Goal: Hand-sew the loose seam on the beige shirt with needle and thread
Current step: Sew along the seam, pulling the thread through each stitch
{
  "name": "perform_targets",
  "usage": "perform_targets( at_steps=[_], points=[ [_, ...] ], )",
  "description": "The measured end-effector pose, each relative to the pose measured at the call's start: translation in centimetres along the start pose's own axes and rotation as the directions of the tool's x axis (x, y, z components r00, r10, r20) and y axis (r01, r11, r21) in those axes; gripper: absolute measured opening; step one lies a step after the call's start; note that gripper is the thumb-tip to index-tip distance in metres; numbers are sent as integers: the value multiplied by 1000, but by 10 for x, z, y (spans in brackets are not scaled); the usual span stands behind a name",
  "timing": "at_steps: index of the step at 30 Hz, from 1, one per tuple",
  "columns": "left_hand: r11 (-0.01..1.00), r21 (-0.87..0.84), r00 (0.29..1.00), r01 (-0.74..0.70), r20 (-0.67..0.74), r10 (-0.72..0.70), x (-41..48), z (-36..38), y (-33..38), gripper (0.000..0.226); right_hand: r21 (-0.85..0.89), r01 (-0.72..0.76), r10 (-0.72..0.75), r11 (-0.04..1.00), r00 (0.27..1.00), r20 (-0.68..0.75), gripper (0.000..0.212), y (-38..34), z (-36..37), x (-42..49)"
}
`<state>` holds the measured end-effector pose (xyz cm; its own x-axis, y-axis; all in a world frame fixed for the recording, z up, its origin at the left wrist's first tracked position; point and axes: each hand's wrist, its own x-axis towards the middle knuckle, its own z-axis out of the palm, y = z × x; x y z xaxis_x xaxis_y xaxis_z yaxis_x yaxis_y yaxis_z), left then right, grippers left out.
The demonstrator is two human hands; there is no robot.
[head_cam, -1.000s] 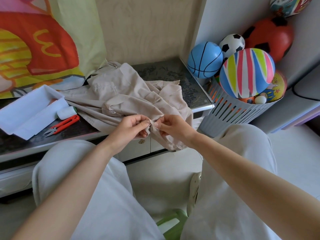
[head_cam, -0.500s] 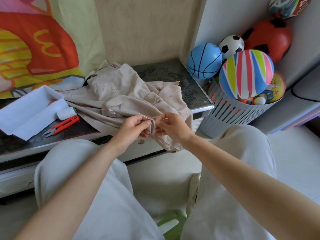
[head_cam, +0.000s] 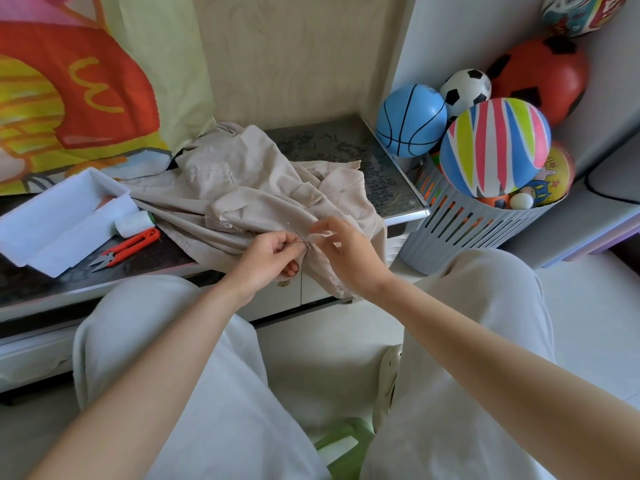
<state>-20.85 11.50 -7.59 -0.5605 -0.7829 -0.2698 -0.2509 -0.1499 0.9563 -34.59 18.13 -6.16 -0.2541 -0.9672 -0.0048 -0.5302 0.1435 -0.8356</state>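
While my left hand (head_cam: 266,258) holds its grip pinched on a fold of the beige shirt (head_cam: 249,195), the needle (head_cam: 296,232) sticks up and to the left out of that fold. My right hand (head_cam: 346,258) hovers just beside it, grip narrow; I cannot tell whether it holds the needle. The shirt spills over the tabletop (head_cam: 332,140) edge, with red thread snips (head_cam: 128,249) and a white spool (head_cam: 133,225) to its left.

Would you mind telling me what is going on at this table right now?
A seated person is hand-sewing a beige shirt that hangs over the edge of a dark table. The left hand pinches a fold of it, and a needle sticks out of that fold. The right hand is at the fold too; whether it grips anything is unclear. Orange snips lie nearby.
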Motion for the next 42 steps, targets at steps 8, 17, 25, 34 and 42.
perform_targets(
  at_steps=[8, 17, 25, 34, 42],
  points=[
    [999, 32, 1000, 4, -14, -4, 1, 3, 1, 15, -81, 171, -176, 982, 982, -66, 4, -10, 3, 1],
    [1000, 25, 992, -17, -123, 20, 6, 1, -5, 19, 369, -3, 34, 929, 996, -77, 22, -19, -4, -11],
    [995, 55, 978, -81, -186, 90, 6, 2, -3, 19, -196, -195, 217, 961, 971, 101, 28, 27, -12, -34],
    [995, 81, 974, -64, -212, 80, 12, 2, -8, 17, -64, -32, 42, 997, 987, 157, 35, 13, -20, -35],
    [994, 110, 980, -26, -192, 47, 15, 7, -11, 20, 358, 68, -77, 931, 997, 10, 31, -29, -31, -34]
  ],
)
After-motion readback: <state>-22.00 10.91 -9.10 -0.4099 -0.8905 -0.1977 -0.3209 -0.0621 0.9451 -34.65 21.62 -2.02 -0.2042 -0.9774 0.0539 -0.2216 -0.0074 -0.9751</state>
